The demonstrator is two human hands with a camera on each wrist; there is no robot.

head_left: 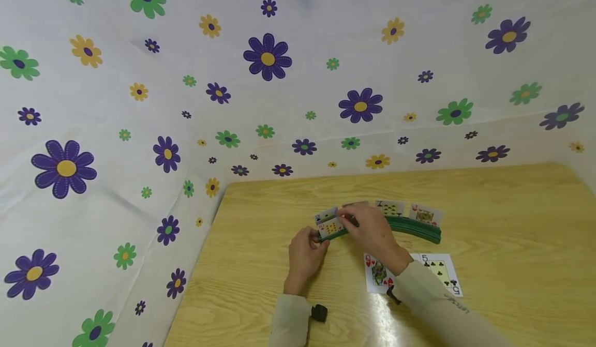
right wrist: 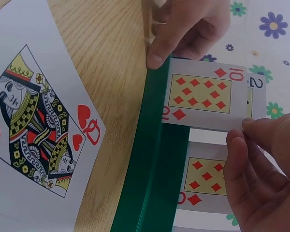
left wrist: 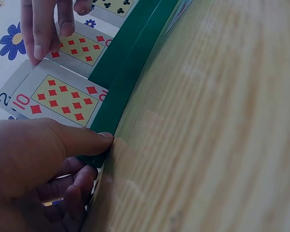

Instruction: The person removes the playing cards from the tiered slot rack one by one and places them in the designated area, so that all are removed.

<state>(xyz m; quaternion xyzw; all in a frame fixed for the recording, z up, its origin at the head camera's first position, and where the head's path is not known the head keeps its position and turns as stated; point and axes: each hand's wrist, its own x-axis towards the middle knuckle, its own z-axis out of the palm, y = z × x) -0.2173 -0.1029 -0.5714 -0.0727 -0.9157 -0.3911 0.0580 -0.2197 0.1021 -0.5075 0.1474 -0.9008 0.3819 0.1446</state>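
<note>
A curved green card holder (head_left: 414, 226) stands on the table with playing cards upright in it. My left hand (head_left: 304, 254) grips its left end, thumb (left wrist: 94, 140) on the front edge and fingers behind. At that end the ten of diamonds (right wrist: 200, 92) stands in front of a black two (right wrist: 257, 89), which it mostly covers. With thumb and fingertips, my right hand (head_left: 372, 230) pinches the top corner of the ten of diamonds. Beside it in the rear slot is another diamond card (left wrist: 82, 50), partly hidden by the right hand.
Farther right in the holder are a club card (head_left: 390, 209) and a face card (head_left: 426, 215). The queen of hearts (head_left: 378, 274) and the five of clubs (head_left: 440, 272) lie face up on the wooden table (head_left: 251, 223), under the right forearm. A flowered cloth (head_left: 307, 78) hangs behind the table.
</note>
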